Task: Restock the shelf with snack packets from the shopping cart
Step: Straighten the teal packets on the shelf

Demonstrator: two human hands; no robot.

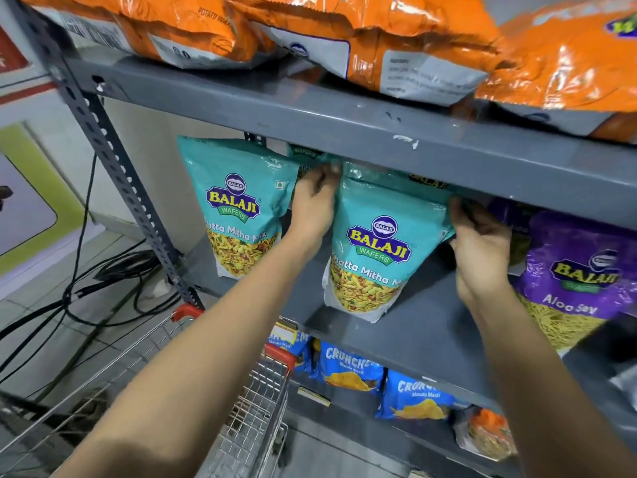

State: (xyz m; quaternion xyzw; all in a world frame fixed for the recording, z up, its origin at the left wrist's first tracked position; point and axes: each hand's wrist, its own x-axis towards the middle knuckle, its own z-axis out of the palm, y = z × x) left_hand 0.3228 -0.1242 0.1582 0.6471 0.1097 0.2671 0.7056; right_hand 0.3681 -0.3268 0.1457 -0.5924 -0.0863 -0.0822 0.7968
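A teal Khatta Mitha Mix packet (382, 250) stands upright on the middle grey shelf (420, 326). My left hand (315, 205) grips its upper left edge and my right hand (481, 243) grips its upper right edge. Another teal packet (234, 208) of the same kind stands to the left, and more teal packets show behind the held one under the shelf above. The wire shopping cart (255, 419) with red corners sits below my left arm; its contents are hidden.
A purple Aloo Sev packet (575, 281) stands right of my right hand. Orange packets (396, 32) lie on the top shelf. Blue Crunchex packets (348, 370) fill the lower shelf. Black cables (103, 281) trail on the floor left of the perforated shelf post (113, 157).
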